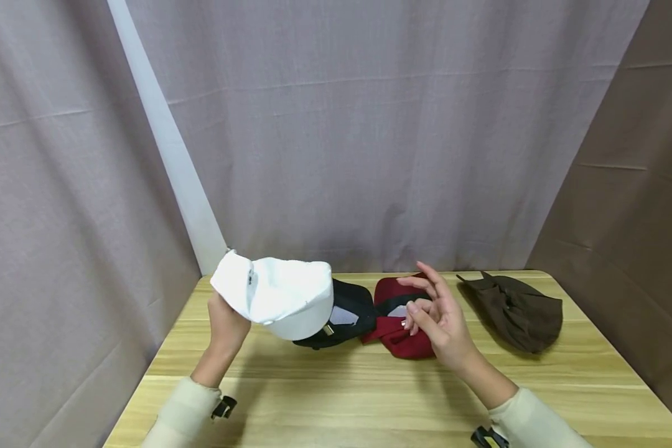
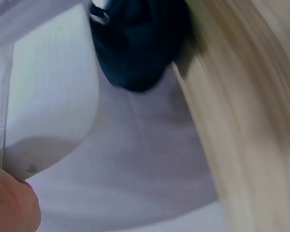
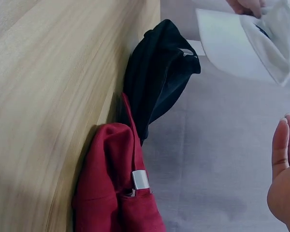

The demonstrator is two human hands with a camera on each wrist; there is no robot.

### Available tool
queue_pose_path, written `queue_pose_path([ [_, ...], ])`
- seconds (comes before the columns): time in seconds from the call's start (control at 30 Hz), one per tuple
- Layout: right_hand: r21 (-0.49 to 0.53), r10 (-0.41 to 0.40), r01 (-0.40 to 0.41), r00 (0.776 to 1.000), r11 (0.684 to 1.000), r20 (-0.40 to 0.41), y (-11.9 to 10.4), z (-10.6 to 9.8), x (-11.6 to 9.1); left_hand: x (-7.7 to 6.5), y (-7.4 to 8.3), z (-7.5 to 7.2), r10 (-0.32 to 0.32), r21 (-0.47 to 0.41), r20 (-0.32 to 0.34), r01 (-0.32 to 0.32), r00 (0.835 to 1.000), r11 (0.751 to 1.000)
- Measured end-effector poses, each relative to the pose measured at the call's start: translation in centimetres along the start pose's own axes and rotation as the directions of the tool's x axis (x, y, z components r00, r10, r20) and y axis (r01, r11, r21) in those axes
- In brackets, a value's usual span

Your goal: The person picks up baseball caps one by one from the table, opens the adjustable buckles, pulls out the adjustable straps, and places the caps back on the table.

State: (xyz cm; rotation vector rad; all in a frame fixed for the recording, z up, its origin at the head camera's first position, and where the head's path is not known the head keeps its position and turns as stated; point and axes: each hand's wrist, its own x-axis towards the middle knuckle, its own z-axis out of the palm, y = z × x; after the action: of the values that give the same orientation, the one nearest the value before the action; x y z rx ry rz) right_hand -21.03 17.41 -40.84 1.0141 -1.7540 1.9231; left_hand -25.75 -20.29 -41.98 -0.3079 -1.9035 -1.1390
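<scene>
A white cap [image 1: 291, 292] is held up over the left part of the table by my left hand [image 1: 226, 326], which grips it at its left side. In the left wrist view the cap's pale brim [image 2: 53, 92] shows, with part of the hand [image 2: 12, 203] at its lower corner. My right hand [image 1: 439, 320] is raised, holding nothing, its fingers loosely bent. It overlaps a dark red cap [image 1: 397, 289] in the head view. A black cap [image 1: 350, 298] lies between the white and red ones, partly hidden behind the white cap.
A dark brown cap [image 1: 518, 314] lies at the right of the wooden table [image 1: 336, 398]. Grey curtains [image 1: 369, 155] hang behind and at the left, with a brown cloth [image 1: 633, 249] on the right side. The red cap's strap end touches the black cap.
</scene>
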Motion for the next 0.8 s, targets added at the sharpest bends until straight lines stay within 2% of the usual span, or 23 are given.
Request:
queue_pose_path([
  [0.2,-0.019,0.031,-0.031,1.0,0.999,-0.001,0.1,-0.4,-0.4,0.7,-2.9,-2.4,-0.059,0.083,-0.009,0.059,0.998,0.995],
  [0.27,-0.03,0.046,-0.046,0.999,0.998,0.001,0.1,-0.6,-0.5,1.1,-3.9,-3.1,-0.12,0.075,0.006,0.119,0.993,0.99],
  [0.33,-0.035,0.065,-0.065,0.998,0.997,0.001,0.1,-0.8,-0.7,1.5,-5.0,-3.6,-0.205,0.102,0.024,0.201,0.979,0.974],
  [0.4,-0.039,0.086,-0.085,0.996,0.996,0.003,0.1,-0.9,-0.8,1.9,-6.2,-3.9,-0.289,0.136,0.038,0.282,0.957,0.95],
  [0.57,-0.041,0.087,-0.086,0.996,0.995,0.033,0.1,-1.0,-0.9,2.2,-8.8,-4.2,-0.465,0.188,0.1,0.442,0.88,0.877],
  [0.67,-0.035,0.057,-0.055,0.997,0.998,0.056,0.0,-1.1,-0.9,2.0,-10.3,-4.2,-0.546,0.211,0.169,0.511,0.821,0.833],
  [0.8,-0.04,0.06,-0.058,0.996,0.998,0.06,-0.1,-1.1,-0.9,1.7,-12.3,-3.9,-0.608,0.251,0.257,0.555,0.751,0.793],
])
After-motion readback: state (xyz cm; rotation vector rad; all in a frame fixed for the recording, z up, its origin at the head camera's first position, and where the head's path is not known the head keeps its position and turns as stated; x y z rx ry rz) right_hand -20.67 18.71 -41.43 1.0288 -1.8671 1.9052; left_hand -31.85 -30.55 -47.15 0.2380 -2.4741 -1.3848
